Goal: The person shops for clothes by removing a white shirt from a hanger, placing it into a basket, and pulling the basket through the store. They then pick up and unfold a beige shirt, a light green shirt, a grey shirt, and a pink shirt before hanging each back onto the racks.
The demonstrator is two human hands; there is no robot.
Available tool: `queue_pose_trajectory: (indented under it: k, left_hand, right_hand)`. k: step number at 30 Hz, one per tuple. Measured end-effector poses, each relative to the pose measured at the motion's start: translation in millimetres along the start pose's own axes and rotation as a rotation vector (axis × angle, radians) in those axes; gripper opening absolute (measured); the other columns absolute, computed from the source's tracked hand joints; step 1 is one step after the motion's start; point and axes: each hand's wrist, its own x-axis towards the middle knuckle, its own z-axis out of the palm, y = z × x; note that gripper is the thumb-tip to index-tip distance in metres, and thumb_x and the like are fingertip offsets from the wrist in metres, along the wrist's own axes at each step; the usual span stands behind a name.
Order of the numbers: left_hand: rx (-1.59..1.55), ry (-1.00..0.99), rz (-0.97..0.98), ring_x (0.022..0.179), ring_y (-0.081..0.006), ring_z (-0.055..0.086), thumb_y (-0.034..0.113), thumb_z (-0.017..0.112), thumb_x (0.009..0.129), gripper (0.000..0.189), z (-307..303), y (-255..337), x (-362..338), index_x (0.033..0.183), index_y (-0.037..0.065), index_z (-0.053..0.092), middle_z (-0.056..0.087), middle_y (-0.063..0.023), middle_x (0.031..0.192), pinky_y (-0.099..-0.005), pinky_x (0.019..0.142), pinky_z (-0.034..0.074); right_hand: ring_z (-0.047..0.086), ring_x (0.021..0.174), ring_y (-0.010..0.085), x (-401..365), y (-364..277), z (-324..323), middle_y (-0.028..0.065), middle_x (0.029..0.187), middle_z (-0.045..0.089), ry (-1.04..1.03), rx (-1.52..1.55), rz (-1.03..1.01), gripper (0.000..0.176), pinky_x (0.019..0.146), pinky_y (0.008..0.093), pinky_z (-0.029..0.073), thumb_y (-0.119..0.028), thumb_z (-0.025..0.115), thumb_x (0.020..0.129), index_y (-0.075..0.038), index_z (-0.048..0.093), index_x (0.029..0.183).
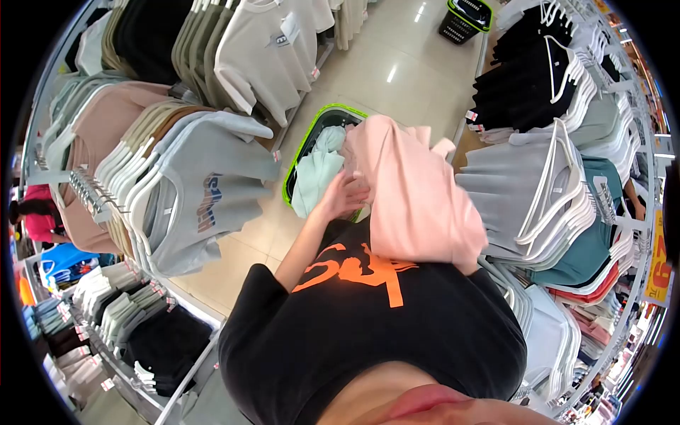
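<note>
Fingers of the left hand [343,195] touch a pink sweatshirt [418,191] in the middle of the frame, but I cannot tell if they hold it. The right hand is hidden under it. Behind, a green basket [340,109] holds a mint shirt [319,170].

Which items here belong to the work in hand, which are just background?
In hand:
- pink garment, held up in front of the chest
- left hand, touching it
- green-rimmed basket on the floor
- mint garment in it

Just about:
- grey printed sweatshirts on hangers
- black tops
- grey tops
- second basket
</note>
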Motion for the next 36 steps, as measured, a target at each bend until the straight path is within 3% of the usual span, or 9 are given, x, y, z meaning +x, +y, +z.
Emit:
queue_pose_trajectory:
  k: [2, 9, 12, 15, 18, 23, 28, 32, 36]
  left_hand:
    - [-0.164, -0.033, -0.138, 0.084, -0.0128, 0.057, 0.019, 0.042, 0.088, 0.030, 27, 2, 18, 0.116, 0.008, 0.045, 0.059, -0.0106, 0.094, -0.0261, 0.070, 0.047]
    - [-0.126, -0.114, 0.204, 0.089, -0.0175, 0.056, 0.018, 0.044, 0.087, 0.031, 134, 2, 41, 0.116, 0.007, 0.045, 0.057, -0.0107, 0.100, -0.0292, 0.074, 0.045]
    - [0.091, -0.042, 0.482, 0.090, -0.0195, 0.055, 0.017, 0.045, 0.087, 0.031, 172, 24, 43, 0.116, 0.007, 0.045, 0.056, -0.0108, 0.102, -0.0306, 0.076, 0.044]
    - [0.476, -0.045, 0.787, 0.092, -0.0215, 0.054, 0.017, 0.046, 0.086, 0.031, 210, 36, 57, 0.116, 0.007, 0.045, 0.055, -0.0109, 0.105, -0.0319, 0.078, 0.043]
    - [0.943, -0.102, 1.153, 0.092, -0.0253, 0.054, 0.008, 0.045, 0.083, 0.031, 234, 29, 64, 0.114, 0.004, 0.045, 0.054, -0.0130, 0.103, -0.0320, 0.078, 0.042]
    - [1.153, -0.140, 1.491, 0.088, -0.0348, 0.052, -0.003, 0.045, 0.073, 0.038, 311, 3, 59, 0.110, 0.002, 0.048, 0.051, -0.0190, 0.100, -0.0357, 0.075, 0.043]
    - [1.274, -0.117, 1.651, 0.087, -0.0302, 0.052, -0.002, 0.052, 0.069, 0.043, 334, -47, 79, 0.110, 0.009, 0.053, 0.051, -0.0140, 0.100, -0.0370, 0.073, 0.042]
    - [1.612, -0.332, 1.454, 0.085, -0.0246, 0.053, 0.007, 0.061, 0.066, 0.039, 332, -62, 83, 0.104, 0.013, 0.058, 0.053, -0.0093, 0.099, -0.0342, 0.070, 0.042]
    - [1.574, -0.569, 1.658, 0.077, -0.0208, 0.055, 0.013, 0.064, 0.065, 0.027, 334, -16, 82, 0.092, 0.013, 0.064, 0.059, -0.0040, 0.083, -0.0314, 0.069, 0.043]
  right_hand:
    - [0.055, 0.062, 0.0225, -2, -17, -1, 0.0135, 0.076, 0.059, -0.170, 0.102, 0.054, 0.028, 0.055, 0.0316, 0.042, -0.013, 0.060, 0.070, -0.002, 0.053, 0.095]
    - [0.055, 0.059, 0.0192, -32, -65, -45, 0.0114, 0.072, 0.059, -0.441, 0.072, 0.353, 0.024, 0.052, 0.0306, 0.041, -0.015, 0.061, 0.070, -0.001, 0.056, 0.088]
    - [0.055, 0.058, 0.0178, -58, -81, -84, 0.0106, 0.070, 0.059, -0.306, -0.463, 0.653, 0.022, 0.051, 0.0301, 0.041, -0.015, 0.061, 0.070, 0.000, 0.057, 0.085]
    - [0.052, 0.051, 0.0166, -75, -74, -123, 0.0084, 0.062, 0.056, 0.071, -1.106, 0.662, 0.025, 0.047, 0.0276, 0.039, -0.016, 0.061, 0.071, 0.001, 0.056, 0.090]
    - [0.057, 0.063, 0.0149, -71, -85, -144, 0.0069, 0.073, 0.060, 0.420, -0.995, 0.713, 0.042, 0.056, 0.0263, 0.043, -0.012, 0.063, 0.070, -0.001, 0.049, 0.108]
    - [0.053, 0.090, 0.0139, -54, -96, -165, 0.0078, 0.099, 0.057, 0.712, -0.606, -0.069, 0.071, 0.081, 0.0290, 0.041, -0.007, 0.063, 0.071, -0.005, 0.025, 0.131]
    - [0.051, 0.087, 0.0102, -73, -81, -218, 0.0040, 0.100, 0.052, 0.801, -0.284, -0.042, 0.024, 0.077, 0.0229, 0.042, -0.009, 0.046, 0.085, -0.004, 0.044, 0.108]
    - [0.049, 0.092, 0.0113, -66, -79, -228, 0.0011, 0.098, 0.049, 0.893, -0.013, -0.265, 0.034, 0.079, 0.0244, 0.042, -0.010, 0.056, 0.078, -0.005, 0.042, 0.108]
    - [0.051, 0.094, 0.0155, -56, -85, -258, 0.0045, 0.100, 0.051, 0.940, 0.315, -0.187, 0.027, 0.082, 0.0280, 0.043, -0.025, 0.043, 0.087, -0.007, 0.042, 0.107]
